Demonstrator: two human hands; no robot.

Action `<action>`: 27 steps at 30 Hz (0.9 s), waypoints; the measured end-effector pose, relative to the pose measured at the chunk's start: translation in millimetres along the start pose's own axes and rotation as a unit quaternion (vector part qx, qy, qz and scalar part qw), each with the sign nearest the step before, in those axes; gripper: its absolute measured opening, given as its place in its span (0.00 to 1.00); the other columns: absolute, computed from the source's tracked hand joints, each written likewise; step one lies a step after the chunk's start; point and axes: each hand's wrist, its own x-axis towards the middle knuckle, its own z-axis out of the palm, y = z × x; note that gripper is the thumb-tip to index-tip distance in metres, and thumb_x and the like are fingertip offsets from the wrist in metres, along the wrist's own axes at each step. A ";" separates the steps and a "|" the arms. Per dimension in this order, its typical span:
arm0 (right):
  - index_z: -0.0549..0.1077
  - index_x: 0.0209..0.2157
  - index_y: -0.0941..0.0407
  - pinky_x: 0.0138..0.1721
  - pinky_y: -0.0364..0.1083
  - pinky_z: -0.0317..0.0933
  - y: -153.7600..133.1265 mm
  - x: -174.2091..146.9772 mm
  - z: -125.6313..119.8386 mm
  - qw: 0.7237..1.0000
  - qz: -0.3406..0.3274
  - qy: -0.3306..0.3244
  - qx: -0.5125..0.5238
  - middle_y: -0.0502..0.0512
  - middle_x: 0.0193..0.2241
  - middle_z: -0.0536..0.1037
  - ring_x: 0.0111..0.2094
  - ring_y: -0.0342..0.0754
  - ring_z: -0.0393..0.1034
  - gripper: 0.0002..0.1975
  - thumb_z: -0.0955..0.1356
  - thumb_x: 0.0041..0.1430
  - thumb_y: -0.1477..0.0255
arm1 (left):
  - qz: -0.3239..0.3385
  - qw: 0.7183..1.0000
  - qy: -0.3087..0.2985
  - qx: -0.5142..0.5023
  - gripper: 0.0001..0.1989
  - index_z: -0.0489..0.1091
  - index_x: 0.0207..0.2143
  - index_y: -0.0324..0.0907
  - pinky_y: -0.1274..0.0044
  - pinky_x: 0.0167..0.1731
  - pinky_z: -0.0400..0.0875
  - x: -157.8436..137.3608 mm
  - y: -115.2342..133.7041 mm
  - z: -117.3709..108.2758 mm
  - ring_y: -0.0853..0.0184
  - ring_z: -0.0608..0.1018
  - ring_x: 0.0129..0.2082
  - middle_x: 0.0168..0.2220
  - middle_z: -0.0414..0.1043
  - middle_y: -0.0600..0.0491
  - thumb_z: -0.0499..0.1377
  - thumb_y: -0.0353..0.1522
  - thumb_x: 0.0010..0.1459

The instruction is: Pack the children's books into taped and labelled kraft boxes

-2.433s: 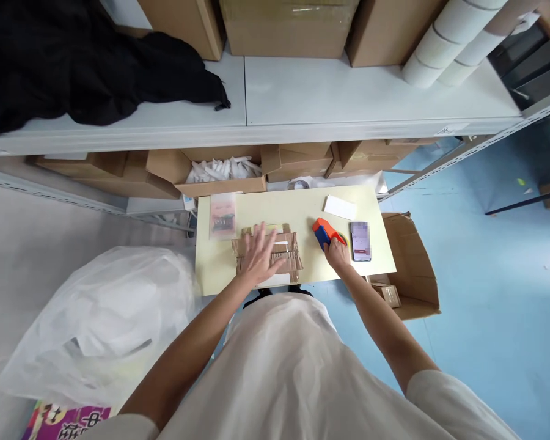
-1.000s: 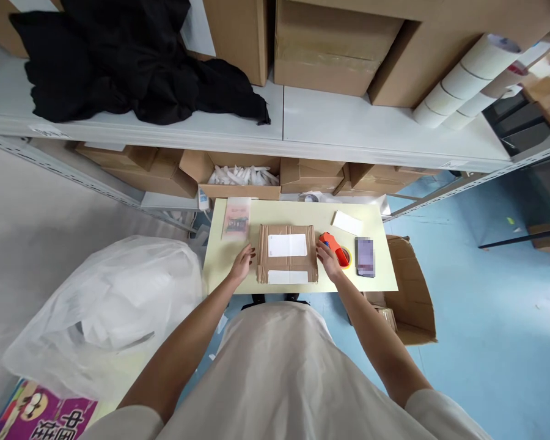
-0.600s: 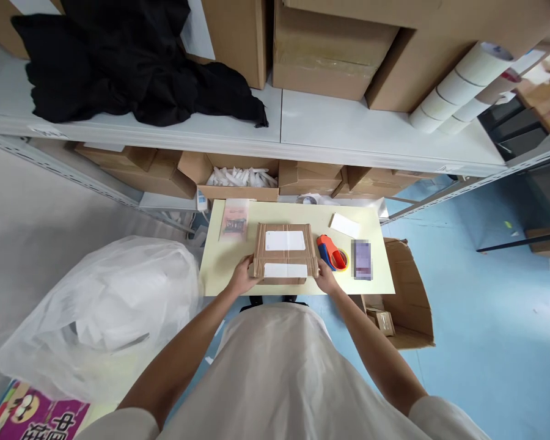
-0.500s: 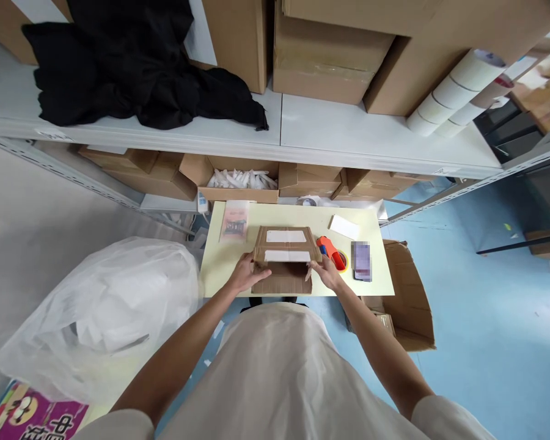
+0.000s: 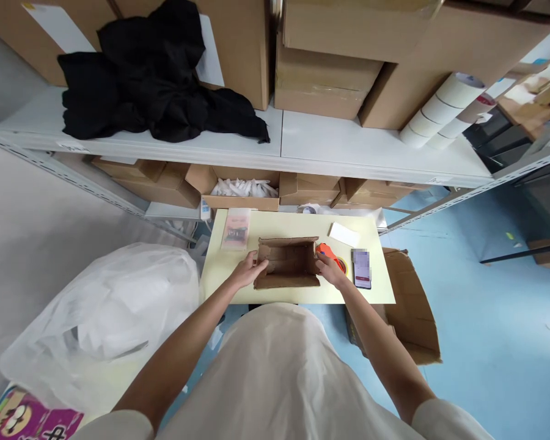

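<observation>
A small brown cardboard box (image 5: 286, 281) is at the front of the pale yellow table (image 5: 220, 287), its open side turned up toward me and its inside dark and bare. My left hand (image 5: 249, 271) grips the box's left side, thumb at the rim. At the right side, my right hand (image 5: 330, 269) has its fingers closed on the box wall. Just beyond that hand, partly covered by it, lies an orange tape dispenser (image 5: 328, 249) with a yellow-edged roll. Whether the box rests on the table or is held slightly above it, I cannot tell.
A phone (image 5: 362, 269), a white card-like piece (image 5: 343, 234) and a pinkish packet (image 5: 236, 230) lie on the table. Behind stands a grey shelf (image 5: 348, 150) with cartons, black cloth (image 5: 160, 79) and tape rolls (image 5: 435, 113). A large white plastic bag (image 5: 114, 305) sits left, an open carton (image 5: 412, 305) right.
The box has been turned in both hands: its side with two white labels has gone from sight, and the opening now faces up. The view has shifted slightly.
</observation>
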 end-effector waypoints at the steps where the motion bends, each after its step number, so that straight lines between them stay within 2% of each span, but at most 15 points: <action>1: 0.72 0.39 0.53 0.34 0.47 0.64 -0.7 0.4 0.0 1.000 -0.002 -0.003 -0.010 0.51 0.27 0.73 0.30 0.48 0.69 0.14 0.58 0.56 0.71 | -0.007 1.000 0.010 0.017 0.38 0.48 0.62 0.40 0.68 0.50 0.65 -1.2 3.8 1.8 0.54 0.70 0.55 0.56 0.66 0.41 0.52 0.48 0.55; 3: 0.71 0.44 0.53 0.35 0.48 0.64 -1.0 2.2 0.9 0.999 -0.009 -0.001 -0.039 0.53 0.28 0.75 0.32 0.50 0.70 0.17 0.58 0.56 0.72 | -0.018 0.997 0.042 0.062 0.40 0.46 0.63 0.38 0.66 0.52 0.63 -1.1 11.8 6.0 0.50 0.67 0.57 0.59 0.61 0.38 0.55 0.46 0.53; 5: 0.68 0.51 0.54 0.36 0.48 0.65 2.4 3.9 2.6 0.996 -0.032 0.018 -0.086 0.56 0.32 0.76 0.34 0.52 0.71 0.21 0.57 0.56 0.74 | -0.006 0.992 0.079 0.096 0.37 0.46 0.63 0.36 0.65 0.52 0.63 0.9 15.4 8.2 0.50 0.67 0.57 0.59 0.60 0.37 0.55 0.39 0.55; 8: 0.57 0.60 0.59 0.43 0.51 0.65 13.9 2.8 5.8 0.977 -0.090 0.095 -0.168 0.63 0.44 0.75 0.44 0.55 0.71 0.29 0.57 0.56 0.79 | 0.049 0.980 0.158 0.109 0.31 0.49 0.62 0.33 0.67 0.50 0.65 1.7 9.1 4.2 0.54 0.69 0.55 0.57 0.63 0.36 0.51 0.32 0.57; 11: 0.54 0.62 0.59 0.56 0.58 0.55 22.1 -4.0 9.9 0.933 -0.171 0.177 -0.264 0.67 0.59 0.62 0.60 0.57 0.56 0.33 0.56 0.54 0.85 | 0.135 0.941 0.270 0.152 0.30 0.52 0.61 0.32 0.64 0.54 0.62 -4.1 -0.5 -4.2 0.51 0.62 0.60 0.60 0.57 0.35 0.52 0.32 0.57; 13: 0.54 0.63 0.56 0.60 0.62 0.46 20.4 -9.5 12.4 0.907 -0.218 0.185 -0.308 0.63 0.63 0.56 0.64 0.58 0.46 0.34 0.56 0.54 0.87 | 0.188 0.914 0.297 0.204 0.27 0.56 0.60 0.36 0.59 0.57 0.54 -9.3 -1.4 -8.3 0.49 0.58 0.62 0.62 0.54 0.38 0.51 0.31 0.58; 14: 0.54 0.63 0.54 0.61 0.63 0.43 17.2 -11.6 13.1 0.901 -0.237 0.172 -0.320 0.61 0.64 0.55 0.65 0.58 0.44 0.35 0.56 0.54 0.87 | 0.214 0.907 0.282 0.226 0.25 0.59 0.59 0.39 0.58 0.59 0.50 -11.1 0.4 -9.4 0.50 0.57 0.62 0.62 0.55 0.40 0.50 0.29 0.58; 16: 0.55 0.62 0.53 0.62 0.64 0.40 8.0 -13.3 12.9 0.897 -0.272 0.116 -0.328 0.58 0.64 0.56 0.66 0.56 0.43 0.33 0.57 0.56 0.86 | 0.271 0.905 0.203 0.257 0.23 0.64 0.56 0.46 0.58 0.61 0.44 -12.0 7.7 -10.2 0.55 0.58 0.62 0.61 0.59 0.45 0.46 0.26 0.59; 18: 0.60 0.59 0.52 0.64 0.63 0.39 -2.3 -11.0 10.4 0.896 -0.295 0.046 -0.328 0.57 0.60 0.63 0.64 0.54 0.47 0.29 0.57 0.57 0.84 | 0.320 0.901 0.105 0.272 0.25 0.67 0.54 0.49 0.60 0.62 0.42 -8.8 17.9 -10.4 0.59 0.56 0.64 0.59 0.62 0.49 0.44 0.23 0.58; 20: 0.68 0.54 0.54 0.64 0.61 0.40 -9.8 -6.5 6.9 0.898 -0.287 0.003 -0.334 0.59 0.53 0.71 0.61 0.54 0.55 0.25 0.58 0.58 0.84 | 0.333 0.898 0.058 0.283 0.26 0.68 0.52 0.46 0.61 0.63 0.41 -3.2 27.3 -11.6 0.61 0.54 0.65 0.57 0.66 0.48 0.45 0.21 0.55; 22: 0.71 0.50 0.57 0.63 0.60 0.44 -11.9 -2.9 4.2 0.908 -0.254 -0.011 -0.334 0.63 0.47 0.75 0.58 0.56 0.60 0.20 0.59 0.58 0.82 | 0.306 0.900 0.076 0.300 0.25 0.69 0.53 0.39 0.59 0.63 0.38 1.4 32.9 -14.3 0.57 0.53 0.65 0.54 0.69 0.42 0.47 0.22 0.53; 24: 0.69 0.52 0.60 0.61 0.58 0.49 -7.3 -2.9 4.2 0.927 -0.217 -0.016 -0.306 0.66 0.50 0.72 0.58 0.58 0.59 0.18 0.60 0.61 0.76 | 0.260 0.904 0.111 0.320 0.24 0.67 0.54 0.33 0.57 0.63 0.33 2.7 32.7 -17.8 0.51 0.56 0.63 0.52 0.68 0.36 0.50 0.28 0.55; 25: 0.66 0.55 0.60 0.60 0.58 0.50 -2.8 -4.6 5.4 0.939 -0.199 -0.018 -0.282 0.68 0.54 0.68 0.60 0.59 0.55 0.20 0.61 0.62 0.71 | 0.235 0.908 0.120 0.325 0.25 0.65 0.55 0.32 0.55 0.62 0.30 1.9 30.2 -19.1 0.48 0.58 0.62 0.53 0.67 0.34 0.51 0.32 0.57; 27: 0.54 0.62 0.60 0.60 0.60 0.49 8.9 -9.9 10.5 0.960 -0.158 -0.023 -0.229 0.68 0.63 0.55 0.65 0.60 0.44 0.32 0.62 0.61 0.61 | 0.186 0.923 0.109 0.317 0.32 0.59 0.59 0.32 0.53 0.61 0.27 -1.3 21.0 -19.3 0.47 0.59 0.61 0.58 0.61 0.32 0.52 0.43 0.57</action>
